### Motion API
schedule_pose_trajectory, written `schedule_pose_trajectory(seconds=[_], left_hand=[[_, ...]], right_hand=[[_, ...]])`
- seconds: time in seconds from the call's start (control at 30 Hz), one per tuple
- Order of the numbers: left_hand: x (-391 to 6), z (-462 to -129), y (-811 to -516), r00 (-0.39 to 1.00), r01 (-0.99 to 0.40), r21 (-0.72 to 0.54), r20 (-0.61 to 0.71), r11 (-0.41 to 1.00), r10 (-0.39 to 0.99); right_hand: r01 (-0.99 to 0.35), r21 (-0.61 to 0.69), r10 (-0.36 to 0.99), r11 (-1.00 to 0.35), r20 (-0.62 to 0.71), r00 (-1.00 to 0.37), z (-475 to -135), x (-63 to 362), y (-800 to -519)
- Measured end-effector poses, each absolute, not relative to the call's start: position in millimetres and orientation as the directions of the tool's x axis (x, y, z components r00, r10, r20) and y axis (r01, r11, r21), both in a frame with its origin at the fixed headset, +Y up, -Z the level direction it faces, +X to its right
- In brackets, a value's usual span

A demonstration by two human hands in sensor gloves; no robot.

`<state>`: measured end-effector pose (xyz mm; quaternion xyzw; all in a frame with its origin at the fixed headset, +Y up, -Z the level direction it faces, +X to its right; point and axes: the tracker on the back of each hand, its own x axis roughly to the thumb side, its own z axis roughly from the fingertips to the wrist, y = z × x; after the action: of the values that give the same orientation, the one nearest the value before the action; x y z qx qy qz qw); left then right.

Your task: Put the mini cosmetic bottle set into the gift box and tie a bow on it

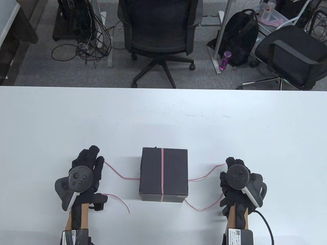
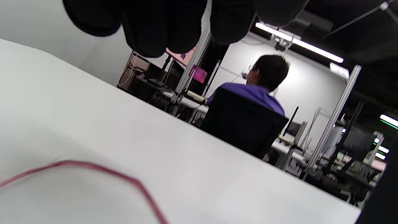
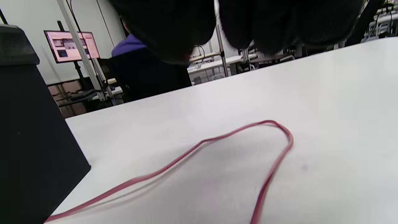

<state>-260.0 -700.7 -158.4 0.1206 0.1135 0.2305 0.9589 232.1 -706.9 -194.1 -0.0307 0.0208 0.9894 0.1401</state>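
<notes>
Gift box [image 1: 163, 173] closed, contents hidden, ribbon [image 1: 162, 173] ends near each hand, grips unclear.

No wording can be read anywhere around my bench. White stickers [image 1: 72, 236] on the packs strapped to my forearms carry print and a square code, all too small to make out. A small pale label [image 1: 180, 196] sits on the front edge of the black box [image 1: 163, 173]; its text is illegible. In the right wrist view, a distant monitor [image 3: 72, 45] shows pink-toned windows, their contents blurred.
</notes>
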Motion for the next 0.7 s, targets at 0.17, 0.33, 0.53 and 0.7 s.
schedule_pose_trajectory(seconds=[0.17,0.33,0.53,0.7], left_hand=[[-261.8,-152.0,-687.9,0.833,-0.487,0.321,-0.108,0.812,0.542],[-259.9,-154.3,-691.4,0.816,-0.525,0.287,-0.096,0.801,0.570],[-255.8,-159.3,-699.2,0.827,-0.527,0.230,-0.083,0.818,0.556],[-255.3,-160.4,-700.7,0.824,-0.536,0.221,-0.074,0.815,0.562]], right_hand=[[-0.076,0.473,0.011,-0.878,-0.140,-0.990,-203.5,234.0,-749.8],[-0.013,0.527,-0.094,-0.850,-0.176,-0.980,-205.2,231.3,-775.4],[0.202,0.465,-0.304,-0.862,-0.154,-0.940,-205.1,212.9,-772.8],[0.273,0.449,-0.333,-0.851,-0.059,-0.941,-205.8,209.2,-775.4]])
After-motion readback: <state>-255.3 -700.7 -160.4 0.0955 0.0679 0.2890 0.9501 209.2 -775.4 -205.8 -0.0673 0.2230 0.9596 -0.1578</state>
